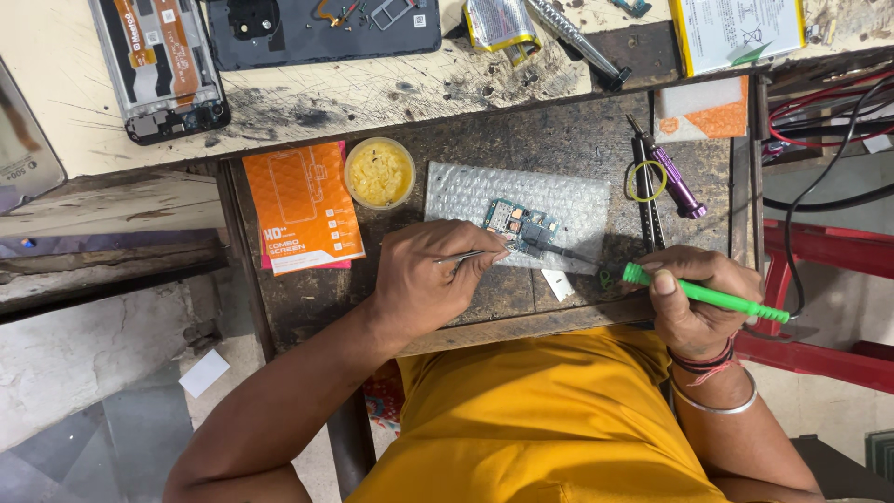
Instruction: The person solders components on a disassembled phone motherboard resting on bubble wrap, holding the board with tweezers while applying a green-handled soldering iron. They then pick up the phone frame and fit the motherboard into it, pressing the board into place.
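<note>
On the dark, scratched tabletop (484,307) a small circuit board (520,225) lies on a sheet of bubble wrap (466,194), near the middle of the scene. The left hand (426,279) is closed around a pair of thin metal tweezers (470,255), whose tips reach the near left edge of the board. The right hand (694,296) grips a green-handled soldering iron (708,298); its dark shaft runs leftward so that the tip meets the board's near right side. Just left of the bubble wrap stands a round yellow tub (380,173) of pale paste, and left of that lies an orange printed packet (303,207). To the right of the wrap, a second pair of dark tweezers (645,191) with a yellow rubber band (645,181) looped over it rests beside a purple screwdriver (675,182). On the far, lighter surface lie an opened phone frame (160,65) at far left and a dark phone back (321,30) next to it.
</note>
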